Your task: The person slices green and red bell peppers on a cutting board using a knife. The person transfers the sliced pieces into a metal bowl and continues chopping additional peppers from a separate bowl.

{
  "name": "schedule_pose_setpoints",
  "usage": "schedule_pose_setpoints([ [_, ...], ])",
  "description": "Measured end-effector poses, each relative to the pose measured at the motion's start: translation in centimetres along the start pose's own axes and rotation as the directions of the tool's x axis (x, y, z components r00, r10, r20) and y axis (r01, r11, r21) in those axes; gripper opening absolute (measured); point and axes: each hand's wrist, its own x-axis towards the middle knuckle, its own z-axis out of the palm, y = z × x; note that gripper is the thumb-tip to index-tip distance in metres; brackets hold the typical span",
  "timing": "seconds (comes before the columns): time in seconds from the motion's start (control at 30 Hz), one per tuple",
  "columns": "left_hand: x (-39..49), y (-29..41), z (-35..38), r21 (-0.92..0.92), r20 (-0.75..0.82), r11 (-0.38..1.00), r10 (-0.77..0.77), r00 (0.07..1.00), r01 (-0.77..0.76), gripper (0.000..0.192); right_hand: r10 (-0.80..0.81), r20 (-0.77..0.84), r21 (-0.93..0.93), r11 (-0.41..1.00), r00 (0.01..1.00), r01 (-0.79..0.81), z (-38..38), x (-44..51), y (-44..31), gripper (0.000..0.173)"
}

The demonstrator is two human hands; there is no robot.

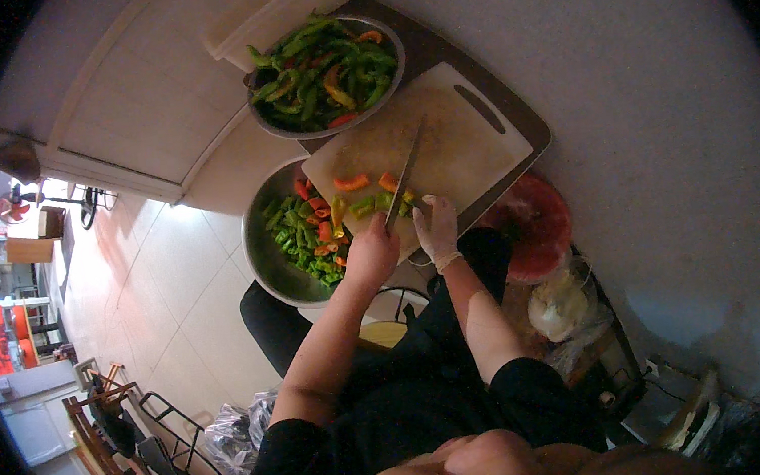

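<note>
My left hand [374,248] is closed round the handle of a long kitchen knife [407,161], its blade pointing up across a white plastic cutting board [481,162]. On my right hand [437,226] is a thin translucent glove; its fingertips hold a green pepper [407,204] on the board, just right of the blade. Orange pepper pieces [352,183] and green pepper pieces [363,206] lie left of the knife. Beside the board's left edge, a metal bowl [258,260] holds cut green, red and yellow peppers. Whole peppers [333,67] fill another metal bowl [398,42] above the board.
The board rests on a dark tabletop [539,134] near a wall. A red round basin [540,225] and a plastic bag [556,307] are low on the right. A white container [282,11] stands behind the upper bowl. Clear plastic bags [232,437] and a metal-framed cart [174,428] are lower left.
</note>
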Motion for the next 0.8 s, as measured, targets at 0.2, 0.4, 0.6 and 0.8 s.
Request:
schedule_pose_setpoints([
  [0.2,3.4,-5.0,6.1,0.288,0.168,0.928,0.193,0.967,-0.235,0.036,0.017,-0.018,-0.394,0.919,1.000,-0.023,1.9,0.0,-1.3,0.029],
  [0.4,3.9,-4.4,6.1,-0.088,0.087,0.980,-0.172,0.981,0.180,0.035,0.116,-0.026,-0.477,0.872,0.993,-0.114,2.4,0.3,-2.8,0.032],
  [0.6,0.3,-6.1,4.6,-0.499,-0.015,0.795,-0.407,0.913,0.346,0.029,0.158,0.114,-0.541,0.838,0.981,-0.072,1.9,0.0,-2.2,0.034],
  [0.8,-4.7,-11.6,3.4,-0.749,-0.071,0.546,-0.629,0.774,0.374,0.021,0.198,0.112,-0.569,0.816,0.974,-0.100,1.5,0.3,-3.4,0.037],
])
